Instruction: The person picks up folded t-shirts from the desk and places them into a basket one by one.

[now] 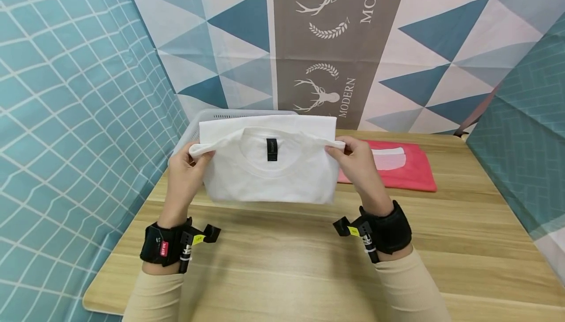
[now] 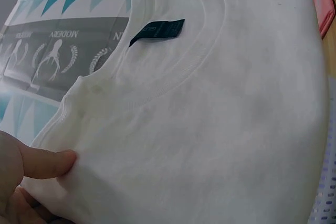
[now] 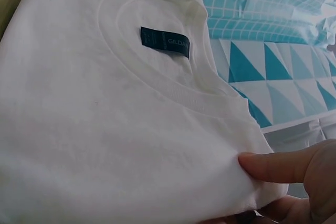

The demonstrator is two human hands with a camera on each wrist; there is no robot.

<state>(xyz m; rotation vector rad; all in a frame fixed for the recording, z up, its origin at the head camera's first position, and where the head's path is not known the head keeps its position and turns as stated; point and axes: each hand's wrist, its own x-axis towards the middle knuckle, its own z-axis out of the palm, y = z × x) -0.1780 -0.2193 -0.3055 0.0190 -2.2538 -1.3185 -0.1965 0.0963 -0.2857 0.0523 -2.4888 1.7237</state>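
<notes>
A folded white T-shirt [image 1: 269, 184] hangs between my two hands, its round neckline facing me in the head view. Inside the collar a black label [image 1: 271, 149] shows. My left hand [image 1: 184, 174] pinches the shirt's left shoulder edge, thumb on the front. At the opposite shoulder my right hand [image 1: 358, 167] pinches the cloth the same way. In the left wrist view the left thumb [image 2: 50, 163] presses on the white fabric; the right wrist view has the right thumb [image 3: 278, 166] on it, with the other fingers mostly hidden behind.
Behind the shirt, a white plastic basket [image 1: 205, 115] stands at the back left of the wooden table [image 1: 273, 258]. A folded pink-red garment [image 1: 412, 174] with a pale print lies to the right, partly covered by the right hand. Patterned cloth walls [image 1: 238, 32] border the table.
</notes>
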